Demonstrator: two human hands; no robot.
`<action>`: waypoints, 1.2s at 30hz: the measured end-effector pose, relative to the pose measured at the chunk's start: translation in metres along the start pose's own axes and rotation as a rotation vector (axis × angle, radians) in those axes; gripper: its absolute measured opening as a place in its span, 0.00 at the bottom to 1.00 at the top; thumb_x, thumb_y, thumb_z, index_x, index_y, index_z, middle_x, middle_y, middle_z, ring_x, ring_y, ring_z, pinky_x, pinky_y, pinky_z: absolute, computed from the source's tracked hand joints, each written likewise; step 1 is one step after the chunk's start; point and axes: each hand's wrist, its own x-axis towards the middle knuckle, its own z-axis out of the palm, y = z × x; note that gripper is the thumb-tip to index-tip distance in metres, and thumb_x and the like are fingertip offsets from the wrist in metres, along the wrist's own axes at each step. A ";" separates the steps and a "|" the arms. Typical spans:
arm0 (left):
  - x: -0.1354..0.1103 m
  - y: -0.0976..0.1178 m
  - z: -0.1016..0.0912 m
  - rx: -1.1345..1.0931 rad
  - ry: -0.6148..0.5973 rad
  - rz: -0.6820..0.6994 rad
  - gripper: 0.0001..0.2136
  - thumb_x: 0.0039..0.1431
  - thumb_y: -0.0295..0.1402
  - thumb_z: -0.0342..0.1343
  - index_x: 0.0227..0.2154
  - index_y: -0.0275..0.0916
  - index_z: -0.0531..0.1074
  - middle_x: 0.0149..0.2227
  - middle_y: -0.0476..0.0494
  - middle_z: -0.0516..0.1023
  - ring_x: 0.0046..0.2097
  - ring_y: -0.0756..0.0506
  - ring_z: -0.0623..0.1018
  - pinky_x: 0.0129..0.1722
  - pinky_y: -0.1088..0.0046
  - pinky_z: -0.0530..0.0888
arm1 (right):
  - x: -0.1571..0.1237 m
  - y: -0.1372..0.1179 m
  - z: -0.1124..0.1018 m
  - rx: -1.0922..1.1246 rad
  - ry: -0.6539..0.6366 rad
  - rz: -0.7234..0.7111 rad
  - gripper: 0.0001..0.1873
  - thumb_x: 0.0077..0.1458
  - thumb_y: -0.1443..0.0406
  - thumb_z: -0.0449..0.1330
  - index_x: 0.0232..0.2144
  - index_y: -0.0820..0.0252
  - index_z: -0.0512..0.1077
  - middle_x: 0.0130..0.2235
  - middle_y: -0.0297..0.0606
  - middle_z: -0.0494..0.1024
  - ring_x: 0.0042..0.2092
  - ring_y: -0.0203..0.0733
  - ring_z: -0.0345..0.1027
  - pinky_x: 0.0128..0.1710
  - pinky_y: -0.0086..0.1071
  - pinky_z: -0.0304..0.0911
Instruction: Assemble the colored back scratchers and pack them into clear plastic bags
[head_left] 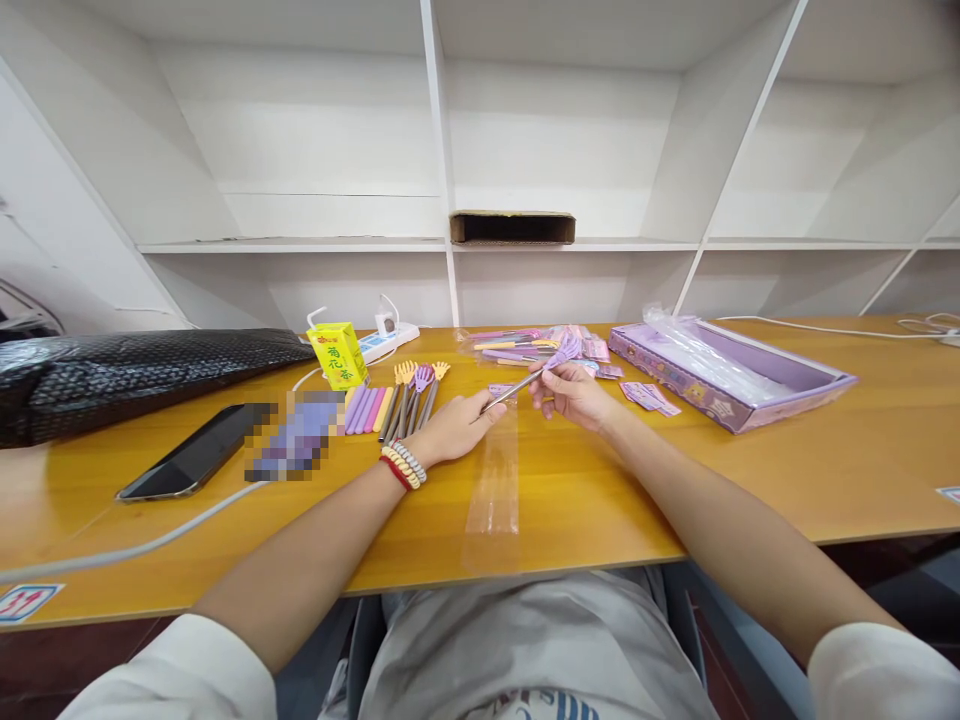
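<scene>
Between my two hands is a back scratcher (517, 388) with a grey metal rod and a purple claw head, slanting up to the right. My left hand (457, 425) pinches the lower end of the rod. Just below the claw, the fingers of my right hand (576, 396) close round the rod. A clear plastic sleeve (493, 490) lies flat on the table beneath. Left of my left hand, several back scratchers (420, 385) with yellow and purple claws lie beside a row of purple, pink and yellow handles (367, 410).
Packed back scratchers (525, 340) and printed cards (649, 397) lie behind my right hand. A purple box (739, 415) holding clear plastic sleeves stands right. Leftward are a phone (199, 455), a yellow drink carton (337, 355), a power strip (394, 338) and a black wrapped bundle (150, 375).
</scene>
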 end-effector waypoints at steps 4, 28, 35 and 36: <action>-0.001 0.004 0.001 -0.010 -0.039 0.039 0.17 0.62 0.45 0.36 0.35 0.41 0.65 0.25 0.50 0.69 0.27 0.48 0.70 0.27 0.73 0.62 | 0.001 0.001 0.000 -0.063 -0.012 0.010 0.20 0.44 0.57 0.64 0.38 0.59 0.68 0.30 0.34 0.74 0.27 0.35 0.69 0.19 0.25 0.60; 0.003 -0.028 0.004 0.086 -0.284 0.061 0.33 0.51 0.58 0.44 0.55 0.42 0.62 0.57 0.41 0.62 0.58 0.38 0.61 0.57 0.61 0.56 | 0.011 0.009 -0.005 -0.299 0.211 0.092 0.17 0.43 0.54 0.63 0.27 0.62 0.67 0.20 0.32 0.70 0.19 0.30 0.60 0.17 0.25 0.56; 0.002 -0.023 0.003 0.131 -0.296 0.056 0.38 0.44 0.61 0.48 0.56 0.45 0.60 0.59 0.40 0.58 0.59 0.32 0.58 0.58 0.54 0.50 | 0.008 0.008 -0.002 -0.447 0.189 0.169 0.22 0.42 0.57 0.64 0.38 0.60 0.63 0.20 0.32 0.74 0.17 0.30 0.58 0.16 0.24 0.52; 0.001 -0.023 0.003 0.136 -0.300 0.054 0.38 0.43 0.61 0.48 0.56 0.45 0.60 0.59 0.40 0.57 0.59 0.32 0.58 0.58 0.54 0.51 | 0.007 0.008 -0.001 -0.464 0.172 0.178 0.21 0.43 0.57 0.63 0.37 0.60 0.63 0.20 0.32 0.74 0.17 0.30 0.58 0.16 0.24 0.52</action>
